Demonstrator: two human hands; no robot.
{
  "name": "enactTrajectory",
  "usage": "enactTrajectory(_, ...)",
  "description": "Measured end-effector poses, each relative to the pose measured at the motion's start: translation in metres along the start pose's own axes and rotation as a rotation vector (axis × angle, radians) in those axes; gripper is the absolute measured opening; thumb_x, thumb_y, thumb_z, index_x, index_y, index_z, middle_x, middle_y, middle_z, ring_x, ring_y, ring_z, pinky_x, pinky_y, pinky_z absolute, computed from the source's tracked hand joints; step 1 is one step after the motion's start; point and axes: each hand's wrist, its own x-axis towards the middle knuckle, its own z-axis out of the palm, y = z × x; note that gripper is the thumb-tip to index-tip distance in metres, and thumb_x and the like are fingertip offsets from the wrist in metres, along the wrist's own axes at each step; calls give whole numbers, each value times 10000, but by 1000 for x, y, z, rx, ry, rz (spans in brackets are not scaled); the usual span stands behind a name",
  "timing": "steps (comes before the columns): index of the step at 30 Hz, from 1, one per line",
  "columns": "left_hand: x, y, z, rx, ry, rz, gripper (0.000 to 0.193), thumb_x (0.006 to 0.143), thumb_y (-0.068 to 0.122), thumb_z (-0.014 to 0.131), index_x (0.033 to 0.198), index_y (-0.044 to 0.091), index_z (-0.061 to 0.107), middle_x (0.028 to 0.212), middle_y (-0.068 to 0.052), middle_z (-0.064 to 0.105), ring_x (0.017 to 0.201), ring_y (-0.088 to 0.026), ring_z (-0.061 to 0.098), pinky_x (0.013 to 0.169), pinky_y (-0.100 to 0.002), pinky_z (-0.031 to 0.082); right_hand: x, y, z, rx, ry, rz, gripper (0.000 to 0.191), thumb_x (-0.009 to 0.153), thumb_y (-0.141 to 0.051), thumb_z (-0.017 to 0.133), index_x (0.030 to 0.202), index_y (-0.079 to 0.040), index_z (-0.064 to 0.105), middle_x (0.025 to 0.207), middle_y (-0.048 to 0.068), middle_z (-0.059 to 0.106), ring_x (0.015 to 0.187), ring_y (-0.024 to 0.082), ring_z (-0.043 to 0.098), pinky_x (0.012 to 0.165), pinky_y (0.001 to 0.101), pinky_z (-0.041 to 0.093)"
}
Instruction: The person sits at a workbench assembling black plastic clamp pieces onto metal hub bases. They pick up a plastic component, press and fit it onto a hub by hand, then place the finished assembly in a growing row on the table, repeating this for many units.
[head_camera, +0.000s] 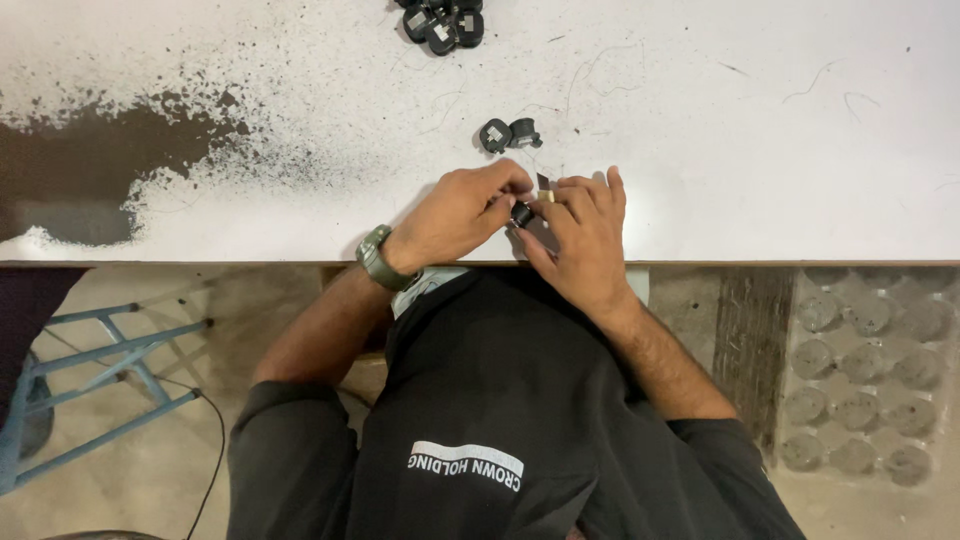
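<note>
1. Small black part (521, 213) is pinched between both hands, right at the near edge of the white desk (760, 180), just in front of the person's chest.
2. Left hand (462, 212) is closed on it from one side, a green watch (377, 258) worn on that wrist; right hand (585, 235) is wrapped in from the other side, with fingers (610, 190) stretched over the top. Hands are pressed together, no gap to be seen.
3. A thin dark sliver with a brassy bit (544, 190) is poking up between the fingertips, too small to be told apart properly.
4. Step in hand is judged to be fitting or working something into the part, mid-way by the look of it.
5. Next move would probably call for a steady pinch and fine fingertip alignment, tbh, since the piece is tiny.
6. Two similar black pieces (509, 134) are lying just beyond the hands, and a bigger cluster (441, 22) is sat at the far edge.
7. A dark worn patch (90, 170) is spread over the desk's left side.
</note>
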Motion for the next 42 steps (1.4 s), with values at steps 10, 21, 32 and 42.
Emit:
enactTrajectory(10, -23, -19, 45, 688, 348, 548, 277, 913, 125, 740, 1178, 53, 708, 1403, -113, 617, 1351, -289, 545, 1136, -456, 442, -19, -2, -2, -29, 72, 122, 380, 783, -177, 885, 1086, -52, 694, 1141, 126, 574, 1194, 347, 524, 1216, 683, 199)
enactTrajectory(21, -38, -30, 74, 505, 556, 334, 180, 910, 128, 806, 1073, 116, 729, 1403, -73, 592, 1365, -272, 516, 1199, -522, 341, -42, 2, 1, 86, 141, -21, 301, 899, 57, 786, 1151, -71, 681, 1038, 62, 634, 1172, 287, 613, 1322, 574, 220)
enactTrajectory(32, -37, -30, 73, 449, 549, 333, 194, 897, 81, 810, 1056, 118, 705, 1395, -43, 587, 1378, -258, 523, 1228, -519, 327, -39, -2, 12, 150, 128, 21, 295, 818, 60, 790, 1036, -50, 624, 1010, 99, 673, 1151, 299, 654, 1265, 610, 271)
enactTrajectory(42, -35, -31, 68, 587, 492, 467, 137, 931, 130, 817, 1027, 114, 720, 1417, -69, 580, 1418, -273, 472, 1228, -548, 303, -37, -1, 15, 177, 142, -1, 304, 816, 87, 793, 1029, -47, 623, 970, 89, 670, 1136, 294, 662, 1273, 617, 260)
